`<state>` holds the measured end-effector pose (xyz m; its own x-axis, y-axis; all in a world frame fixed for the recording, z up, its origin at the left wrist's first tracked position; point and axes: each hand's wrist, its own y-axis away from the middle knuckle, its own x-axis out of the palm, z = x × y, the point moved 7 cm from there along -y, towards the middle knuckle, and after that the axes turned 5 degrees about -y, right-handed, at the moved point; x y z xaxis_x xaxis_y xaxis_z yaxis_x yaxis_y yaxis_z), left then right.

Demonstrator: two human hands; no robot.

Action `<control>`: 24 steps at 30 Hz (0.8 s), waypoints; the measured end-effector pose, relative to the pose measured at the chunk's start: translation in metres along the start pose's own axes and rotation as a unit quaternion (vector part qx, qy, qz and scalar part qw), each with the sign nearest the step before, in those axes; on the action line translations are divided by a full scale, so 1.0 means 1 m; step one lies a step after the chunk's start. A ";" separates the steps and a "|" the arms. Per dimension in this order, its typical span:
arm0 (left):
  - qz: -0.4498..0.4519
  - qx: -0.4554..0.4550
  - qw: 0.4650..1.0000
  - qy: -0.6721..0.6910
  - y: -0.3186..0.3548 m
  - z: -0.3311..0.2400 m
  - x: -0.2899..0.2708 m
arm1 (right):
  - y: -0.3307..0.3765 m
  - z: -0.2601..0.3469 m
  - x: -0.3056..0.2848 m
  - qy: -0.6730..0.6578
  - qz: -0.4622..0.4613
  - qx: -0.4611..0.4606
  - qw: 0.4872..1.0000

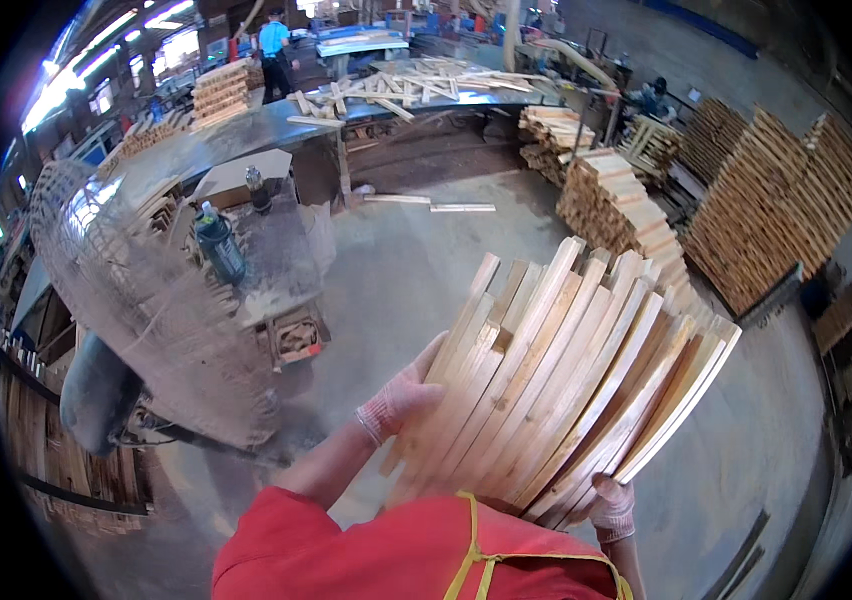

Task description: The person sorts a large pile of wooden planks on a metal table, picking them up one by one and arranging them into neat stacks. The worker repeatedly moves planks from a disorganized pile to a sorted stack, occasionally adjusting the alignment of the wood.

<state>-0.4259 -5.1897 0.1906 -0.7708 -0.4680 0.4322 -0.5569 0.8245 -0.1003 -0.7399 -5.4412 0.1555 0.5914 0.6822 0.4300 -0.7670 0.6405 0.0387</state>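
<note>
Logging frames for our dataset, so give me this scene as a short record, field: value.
left hand: gloved, gripping the bundle's left side
right hand: gloved, at the bundle's lower right edge
held: bundle of wooden strips, fanned side by side, ends uneven
left side: large fan with wire guard; dark green bottle beyond it
ahead: long table with loose strips scattered on it
right side: tall wood stacks
people: co-worker in blue shirt, far back; hands unclear
</note>
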 end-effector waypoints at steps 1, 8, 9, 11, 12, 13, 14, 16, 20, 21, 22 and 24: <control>-0.009 0.003 1.000 -0.007 -0.019 -0.001 -0.003 | -0.031 -0.001 -0.002 0.007 0.004 0.026 1.000; -0.211 0.027 0.976 -0.054 -0.113 -0.025 -0.086 | -0.280 -0.018 0.021 0.061 0.069 0.139 0.986; -0.244 0.025 0.968 -0.046 -0.117 -0.026 -0.103 | -0.312 -0.025 0.037 0.066 0.087 0.163 0.981; -0.285 0.040 0.958 -0.016 -0.130 -0.028 -0.130 | -0.373 -0.041 0.062 0.080 0.121 0.200 0.969; -0.296 0.054 0.954 0.003 -0.139 -0.033 -0.141 | -0.403 -0.053 0.072 0.050 0.135 0.237 0.961; -0.309 0.073 0.948 0.019 -0.144 -0.039 -0.157 | -0.429 -0.062 0.093 0.037 0.163 0.256 0.952; -0.337 0.071 0.939 0.002 -0.151 -0.038 -0.185 | -0.455 -0.070 0.119 0.021 0.190 0.271 0.943; -0.363 0.076 0.929 -0.005 -0.176 -0.043 -0.225 | -0.516 -0.098 0.153 0.026 0.220 0.295 0.930; -0.386 0.092 0.917 -0.046 -0.234 -0.087 -0.308 | -0.631 -0.142 0.226 0.022 0.242 0.257 0.935; -0.387 0.092 0.917 -0.036 -0.252 -0.101 -0.331 | -0.654 -0.142 0.252 -0.001 0.248 0.232 0.941; -0.385 0.085 0.919 -0.022 -0.275 -0.112 -0.351 | -0.680 -0.147 0.260 0.007 0.250 0.242 0.937; -0.378 0.073 0.923 0.012 -0.306 -0.130 -0.382 | -0.723 -0.161 0.283 0.010 0.255 0.261 0.931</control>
<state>0.0795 -5.2221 0.1723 -0.1383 -0.8838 0.4470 -0.9701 0.2119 0.1188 0.0220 -5.6541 0.1037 0.1174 0.8603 0.4961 -0.9626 -0.0243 0.2699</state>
